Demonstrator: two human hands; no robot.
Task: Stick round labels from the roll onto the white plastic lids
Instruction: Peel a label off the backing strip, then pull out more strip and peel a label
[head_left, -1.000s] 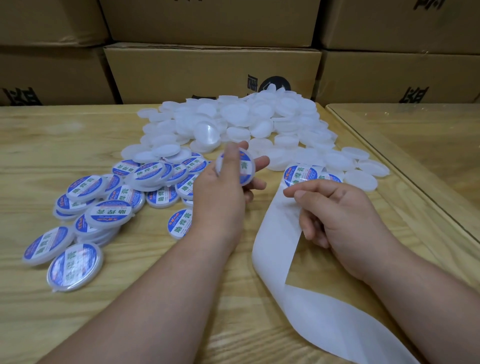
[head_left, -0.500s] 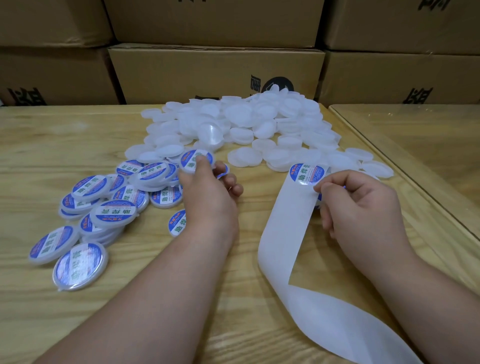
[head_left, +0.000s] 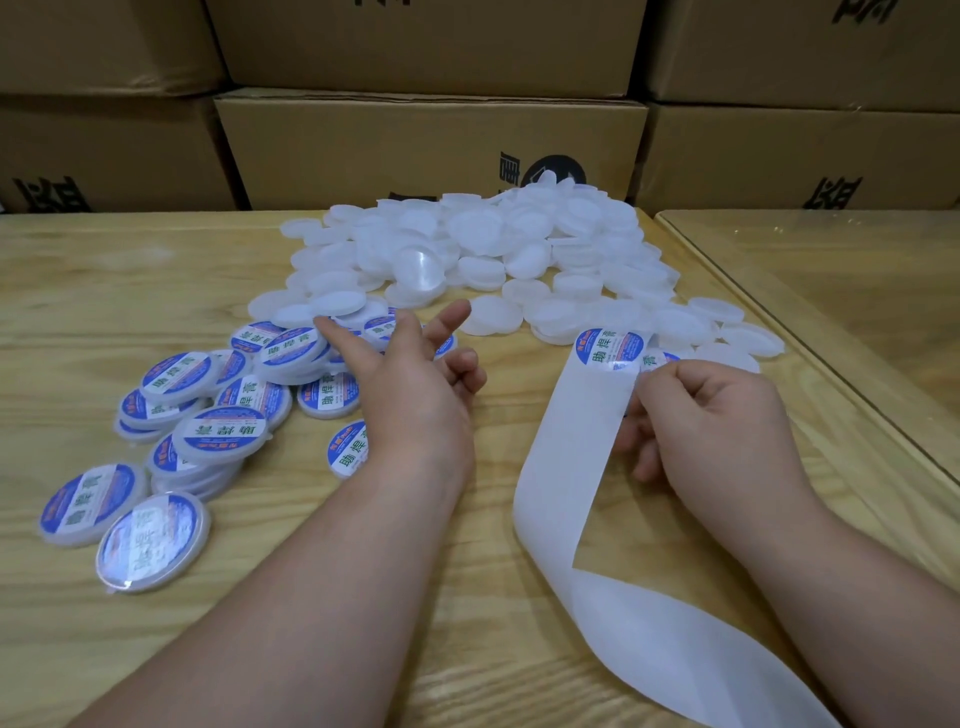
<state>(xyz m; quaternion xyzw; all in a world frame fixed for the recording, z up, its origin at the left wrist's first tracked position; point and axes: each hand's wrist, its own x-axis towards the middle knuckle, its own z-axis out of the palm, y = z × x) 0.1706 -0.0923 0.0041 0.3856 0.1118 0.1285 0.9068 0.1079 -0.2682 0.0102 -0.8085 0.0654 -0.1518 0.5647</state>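
Since 0.5 s ago, left hand (head_left: 410, 384) let go its lid, now empty w/ fingers spread above labelled lids (head_left: 208, 415) (blue/white, reading 助焊膏). Plain lids (head_left: 493, 249) heaped behind on desk (head_left: 78, 291). Right hand (head_left: 711, 415) pinches label strip (head_left: 576, 431), label (head_left: 610, 349) at top.

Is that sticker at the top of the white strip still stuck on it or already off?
Still on. The round label lies flat on the backing strip, which the right hand grips.
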